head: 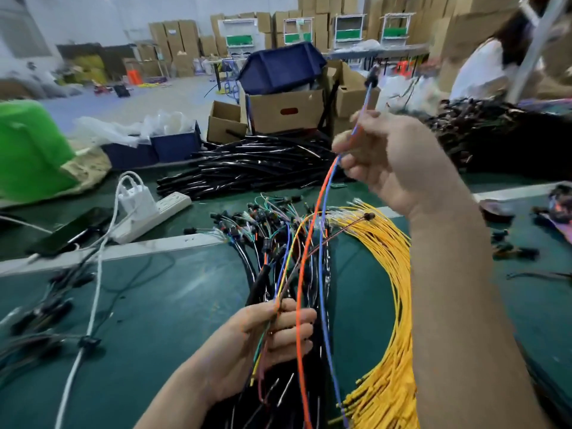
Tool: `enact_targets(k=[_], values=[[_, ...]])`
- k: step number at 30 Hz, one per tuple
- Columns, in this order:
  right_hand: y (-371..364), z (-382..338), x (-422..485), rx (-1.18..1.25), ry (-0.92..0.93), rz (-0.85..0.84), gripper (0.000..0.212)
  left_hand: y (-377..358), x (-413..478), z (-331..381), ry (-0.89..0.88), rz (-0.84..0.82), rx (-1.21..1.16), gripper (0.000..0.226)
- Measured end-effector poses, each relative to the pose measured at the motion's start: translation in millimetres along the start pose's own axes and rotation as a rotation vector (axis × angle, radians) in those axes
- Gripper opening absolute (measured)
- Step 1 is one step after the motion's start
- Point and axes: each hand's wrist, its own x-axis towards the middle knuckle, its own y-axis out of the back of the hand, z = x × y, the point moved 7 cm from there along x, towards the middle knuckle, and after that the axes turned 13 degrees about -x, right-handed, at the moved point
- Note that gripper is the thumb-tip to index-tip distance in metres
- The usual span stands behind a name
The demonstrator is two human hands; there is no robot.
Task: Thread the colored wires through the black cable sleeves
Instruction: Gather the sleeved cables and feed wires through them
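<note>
holding high: the right hand (399,162) is up above the yellow wire bundle (383,305), thumb and fingers pinched on an orange wire (297,305) and a blue wire (320,274).
wire tip: above the pinch the wires end at a small black plug (371,80), blurred, high over the yellow wire bundle.
wire run: both wires hang from the right hand in a long curve just left of the yellow wire bundle and leave the view at the bottom edge.
left hand (272,339): low and left of the yellow wire bundle, fingers curled round a bunch of thin wires (280,292), green, yellow and brown among them.
hands: well apart, right high, left low, each clamped on its own wires.
sleeve pile (253,168): glossy black sleeves heaped behind and left of the yellow wire bundle; whether one sits on the held wires cannot be told.
plug heap (266,221): mixed thin wires with black plugs, touching the yellow wire bundle's left side.
table (154,305): green top; the yellow wire bundle lies on it in an arc.
power strip (154,216): white, with a white charger (137,196) plugged in, far left of the yellow wire bundle.
cardboard box (284,111): behind the sleeve pile.
person (489,69): in a white top, far behind the yellow wire bundle, to the right.
</note>
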Motion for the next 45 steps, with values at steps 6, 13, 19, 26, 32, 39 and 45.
enact_targets(k=[6,13,19,26,32,39,45], values=[[-9,77,17,-0.074,-0.233,-0.047,0.023,-4,-5,-3,0.042,-0.129,-0.025,0.024],[6,103,33,-0.130,-0.260,0.052,0.023,-1,-1,-1,0.022,-0.132,-0.106,0.023],[12,129,39,-0.105,-0.298,0.098,0.023,-4,-3,-1,0.018,-0.168,-0.124,0.024],[15,145,46,0.081,-0.249,0.321,0.024,-4,-6,4,-0.008,-0.156,-0.140,0.019],[6,130,43,-0.513,-0.232,0.119,0.018,-6,-5,4,-0.063,-0.149,-0.153,0.011],[-109,38,-24,-0.717,0.341,-0.483,0.018,-30,-25,45,-0.168,-0.143,0.364,0.013],[-127,29,-30,-1.009,0.581,-0.313,0.042,-73,-37,127,-0.301,0.006,0.926,0.041]])
